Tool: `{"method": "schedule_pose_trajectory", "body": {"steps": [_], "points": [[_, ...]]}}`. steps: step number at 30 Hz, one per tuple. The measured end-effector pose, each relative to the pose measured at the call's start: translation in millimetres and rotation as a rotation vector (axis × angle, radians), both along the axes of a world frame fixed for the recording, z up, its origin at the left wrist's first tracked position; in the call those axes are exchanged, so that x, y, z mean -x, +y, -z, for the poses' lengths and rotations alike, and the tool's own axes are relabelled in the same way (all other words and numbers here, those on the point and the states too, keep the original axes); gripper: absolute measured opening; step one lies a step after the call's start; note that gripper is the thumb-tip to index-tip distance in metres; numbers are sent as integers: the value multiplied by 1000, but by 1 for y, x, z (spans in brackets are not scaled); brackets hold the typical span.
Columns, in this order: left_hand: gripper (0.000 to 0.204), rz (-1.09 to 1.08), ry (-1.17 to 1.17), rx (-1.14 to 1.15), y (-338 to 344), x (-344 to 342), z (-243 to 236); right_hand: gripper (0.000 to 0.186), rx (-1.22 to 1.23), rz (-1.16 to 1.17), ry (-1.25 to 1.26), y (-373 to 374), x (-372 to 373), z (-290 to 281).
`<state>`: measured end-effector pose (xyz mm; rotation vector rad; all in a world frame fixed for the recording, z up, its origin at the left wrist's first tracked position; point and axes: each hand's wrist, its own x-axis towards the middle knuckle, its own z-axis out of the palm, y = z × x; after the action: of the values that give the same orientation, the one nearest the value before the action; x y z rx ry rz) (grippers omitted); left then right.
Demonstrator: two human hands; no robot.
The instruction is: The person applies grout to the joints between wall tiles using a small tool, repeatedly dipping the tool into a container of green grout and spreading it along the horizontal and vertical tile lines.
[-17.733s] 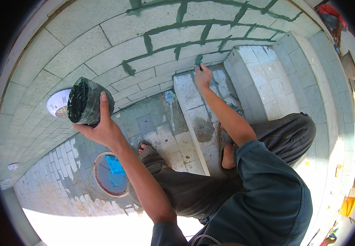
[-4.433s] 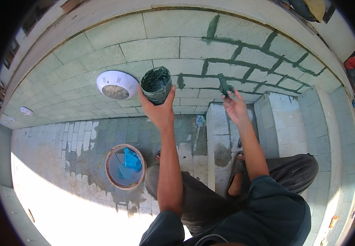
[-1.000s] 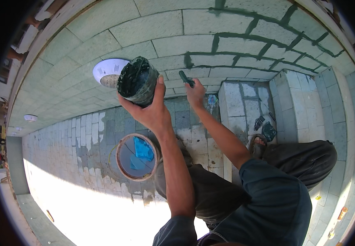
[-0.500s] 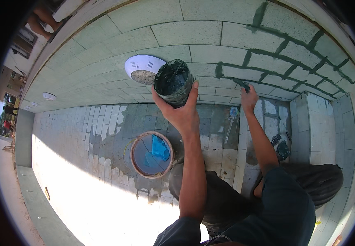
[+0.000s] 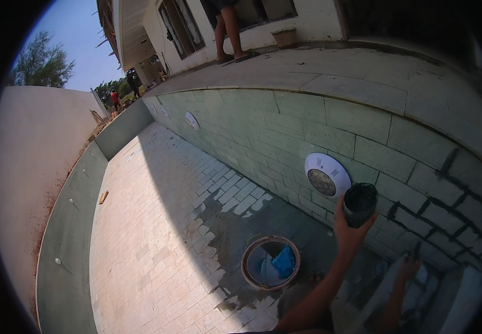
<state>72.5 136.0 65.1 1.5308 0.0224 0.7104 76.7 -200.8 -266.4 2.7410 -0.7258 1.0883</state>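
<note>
My left hand [image 5: 350, 232] is wrapped round a cup [image 5: 359, 207] coated with dark green paste, its open top tilted toward me. Beside the cup, a round white pool light [image 5: 325, 177] is set in the green tiled wall [image 5: 285, 131]. Lower and to the right, my right hand [image 5: 409, 268] is closed on a small narrow spatula [image 5: 417, 248], dark with paste, close to the wall. Thick dark green grout lines [image 5: 444, 216] run along the tile joints there. Shadow hides the fine shape of the spatula.
On the wet pool floor stands a round tub [image 5: 245, 266] of water with a blue cloth [image 5: 284, 261] in it. More lights [image 5: 192, 121] line the wall. Above its edge, a person [image 5: 231, 33] stands by a planter [image 5: 284, 38]. A wood piece [image 5: 103, 197] lies in sunlight.
My view has swung up and left, bringing in the pool's length, the house and the sky. Both hands now appear lower and further right, still holding the cup and the spatula.
</note>
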Motion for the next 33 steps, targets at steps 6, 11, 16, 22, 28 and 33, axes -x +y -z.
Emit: {"method": "schedule_pose_trajectory", "body": {"steps": [6, 11, 16, 22, 28, 33], "points": [[90, -34, 6, 36, 31, 5, 28, 26, -1432, -23, -379, 75, 2, -45], [92, 68, -7, 26, 6, -3, 1, 23, -1429, 44, -619, 89, 0, -100], [86, 45, -57, 118, 27, -6, 11, 27, -1095, -63, -448, 140, -31, -102], [80, 72, -78, 128, -4, -2, 0, 27, -964, -40, -435, 147, -52, -102], [77, 85, -80, 142, -1, -4, 3, 29, -990, -296, -221, 201, -64, -110], [74, 134, -79, 156, -4, -6, 1, 31, -968, -551, -127, 218, -74, -114]]}}
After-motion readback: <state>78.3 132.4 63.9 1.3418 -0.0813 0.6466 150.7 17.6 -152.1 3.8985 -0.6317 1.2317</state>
